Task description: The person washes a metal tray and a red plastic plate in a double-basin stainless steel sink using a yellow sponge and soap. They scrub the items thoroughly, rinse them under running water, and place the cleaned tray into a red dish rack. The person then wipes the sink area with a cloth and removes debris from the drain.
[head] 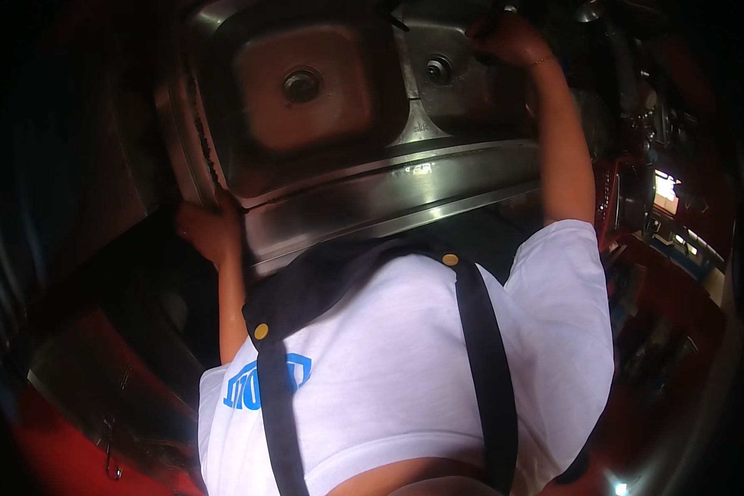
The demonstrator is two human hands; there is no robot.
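A double-bowl stainless steel sink (pixel 397 170) lies before me. My left hand (pixel 211 226) rests at the sink's near left corner, with its fingers at the metal rim; nothing is seen held in it. My right hand (pixel 511 40) reaches over the far side of the right bowl (pixel 452 102), its fingers closed around something dark that I cannot make out. The left bowl (pixel 310 130) has a round drain (pixel 302 85) in its floor. Another drain (pixel 438 69) shows in the right bowl, left of my right hand.
A dark object (pixel 400 22) juts over the divider at the far edge. Shiny metal kitchenware (pixel 648 124) stands dimly on the right. A metal hook (pixel 113 456) hangs at the lower left. The sink's raised front edge lies close against my dark apron (pixel 335 279).
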